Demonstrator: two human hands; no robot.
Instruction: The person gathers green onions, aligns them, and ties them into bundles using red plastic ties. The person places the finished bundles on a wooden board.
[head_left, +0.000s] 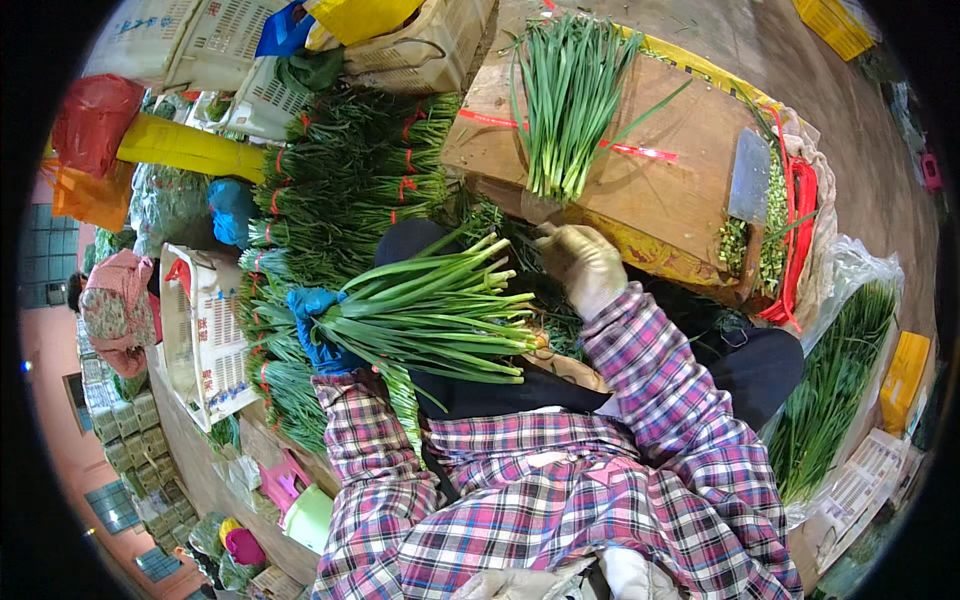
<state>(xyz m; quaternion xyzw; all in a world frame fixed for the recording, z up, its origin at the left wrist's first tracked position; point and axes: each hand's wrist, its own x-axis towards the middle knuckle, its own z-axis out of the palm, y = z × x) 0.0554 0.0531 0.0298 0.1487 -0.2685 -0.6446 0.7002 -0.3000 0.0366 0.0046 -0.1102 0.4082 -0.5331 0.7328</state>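
Observation:
My left hand (318, 330), in a blue glove, grips a loose bunch of garlic chives (442, 311) above my lap, pale stem ends pointing right. My right hand (581, 259), in a light glove, is blurred, its fingers curled near the front edge of a wooden board (660, 180). Whether it pinches anything is unclear. On the board lies another bunch of chives (574, 105), over a strip of red tape (637, 151). A cleaver (750, 176) rests at the board's right end, beside chopped stem bits (776, 217) and hanging red ties (801, 225).
Tied chive bundles (337, 172) are stacked to my left, near a white plastic crate (214, 337). A plastic-wrapped heap of chives (832, 397) lies at right, near a yellow container (904, 382). Another person (120, 307) is at far left. Cut leaves litter the ground before me.

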